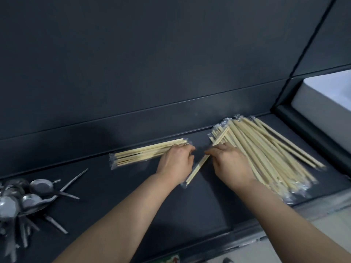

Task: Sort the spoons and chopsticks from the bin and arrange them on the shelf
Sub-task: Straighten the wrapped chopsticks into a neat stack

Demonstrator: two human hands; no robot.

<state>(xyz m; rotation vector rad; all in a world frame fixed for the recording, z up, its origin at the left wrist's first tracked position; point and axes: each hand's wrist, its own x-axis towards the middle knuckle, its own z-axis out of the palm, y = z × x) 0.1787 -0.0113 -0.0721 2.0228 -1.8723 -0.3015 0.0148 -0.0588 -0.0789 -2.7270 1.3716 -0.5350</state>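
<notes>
On the dark shelf [117, 188] lie three groups. A big loose heap of plastic-wrapped wooden chopsticks [269, 154] fans out at the right. A small tidy row of wrapped chopsticks [140, 153] lies at the centre-left. A pile of metal spoons [24, 198] sits at the far left. My left hand [175, 162] rests on the right end of the tidy row, fingers curled over it. My right hand [230, 161] pinches one wrapped chopstick pair [196, 168], which slants down-left between the two hands, at the heap's left edge.
A dark wall panel rises behind the shelf, with a raised ledge [133, 120] along its foot. A white bin or basin [326, 95] stands at the right beyond a dark rounded rim. The shelf's front edge [218, 242] runs below my forearms.
</notes>
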